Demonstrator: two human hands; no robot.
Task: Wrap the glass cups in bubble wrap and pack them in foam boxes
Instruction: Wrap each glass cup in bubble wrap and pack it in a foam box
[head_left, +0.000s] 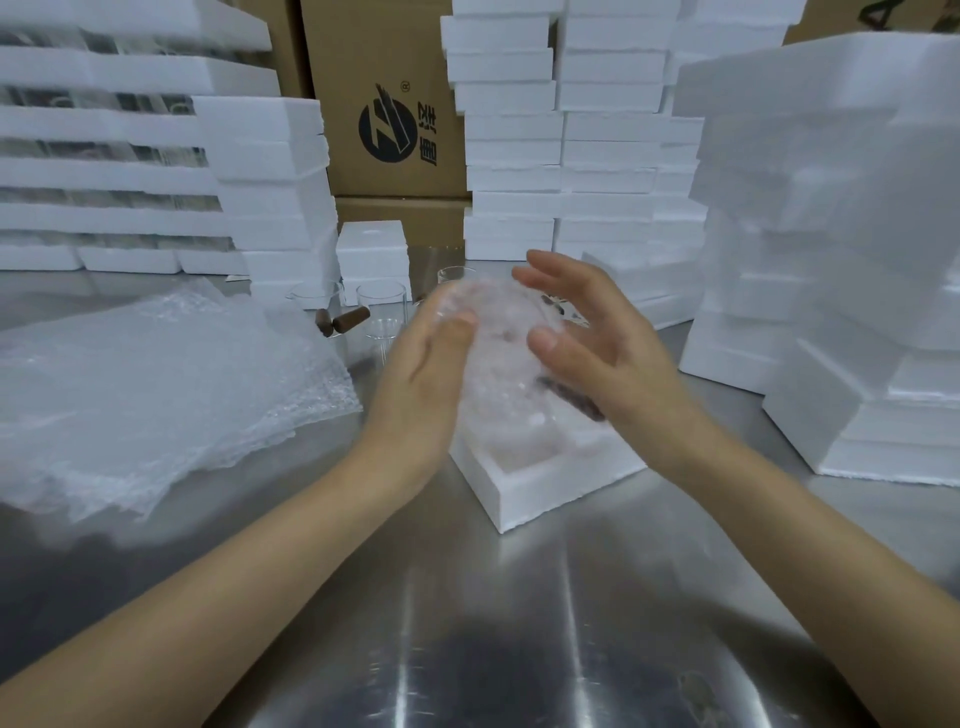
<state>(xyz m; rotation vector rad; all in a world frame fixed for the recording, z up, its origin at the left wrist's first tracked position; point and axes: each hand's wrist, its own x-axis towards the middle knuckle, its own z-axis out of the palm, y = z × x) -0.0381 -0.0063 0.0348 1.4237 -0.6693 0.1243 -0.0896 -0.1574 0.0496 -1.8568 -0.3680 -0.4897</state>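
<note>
Both hands up over the steel table (467, 597), wrapped cup (501, 358) sandwiched between them.
- Left hand (431, 364): fingers mostly straight, palm flat against the left side of the bundle. Pressing, not curled round it.
- Right hand (592, 343): fingers spread and loosely bent, thumb lying on the wrap, palm heel against the right side. Upper fingers stand off the bundle.
- The cup is fully covered in bubble wrap and tilted; a dark brown handle shows through by the right palm. Its lower end sits at or just inside the opening of the open foam box (524, 491). Motion blur, can't tell whether it touches the bottom.
- Pile of bubble wrap sheets (156, 384) lies to the left.
- Bare glass cups (382, 309) with brown handles stand behind the hands.
- Foam box stacks (561, 130) line the left, back and right. Cardboard carton (387, 124) sits behind them.
</note>
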